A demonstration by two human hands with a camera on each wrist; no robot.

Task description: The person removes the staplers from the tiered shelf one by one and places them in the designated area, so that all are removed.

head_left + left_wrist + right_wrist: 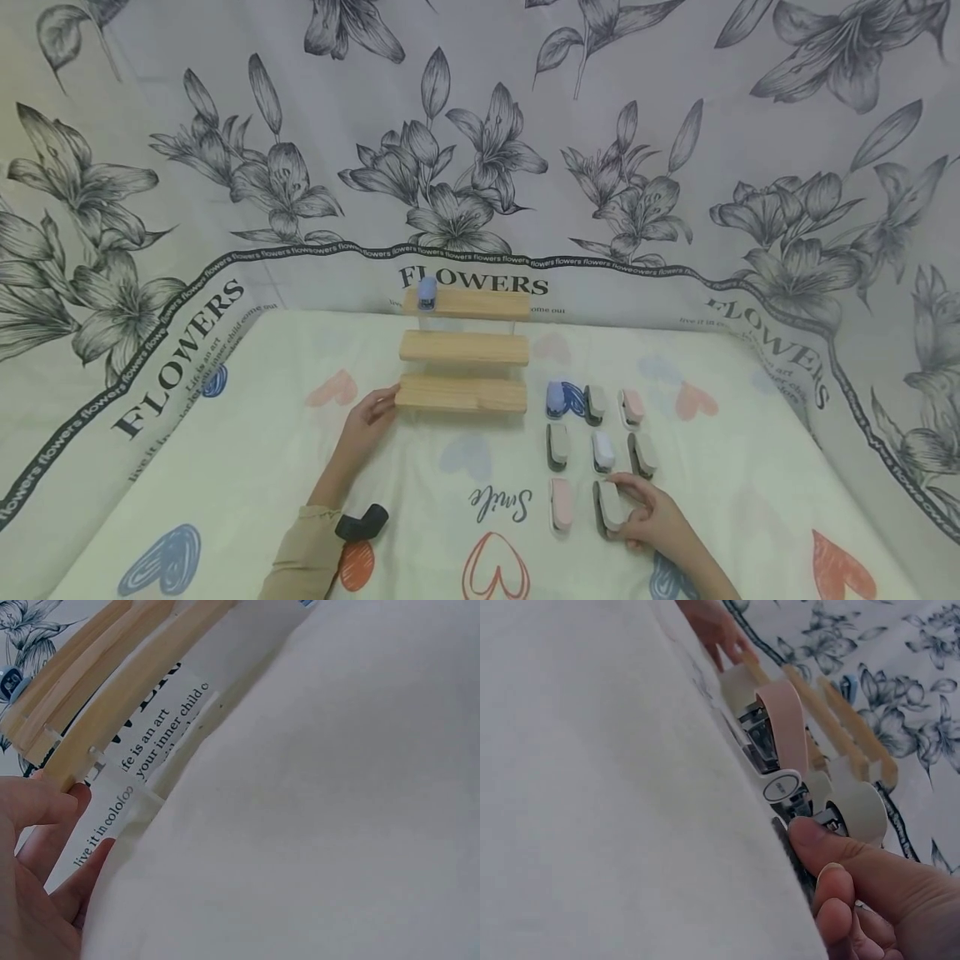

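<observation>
My right hand (pixel 654 517) grips a grey small stapler (pixel 610 506) at the near right of a group on the cloth, with the thumb by its near end and a finger at its far end. In the right wrist view the thumb (pixel 832 844) presses near its metal part; much of the stapler is hidden. My left hand (pixel 367 423) holds the left end of the lowest board of a three-step wooden rack (pixel 461 393). One blue stapler (pixel 427 292) stands on the rack's top step, at the left.
Several other staplers lie in rows right of the rack, among them a pink one (pixel 561 504), a white one (pixel 603 451) and a blue one (pixel 555 399). A black angled object (pixel 363 523) is by my left sleeve. A flower-printed curtain (pixel 480 167) hangs behind.
</observation>
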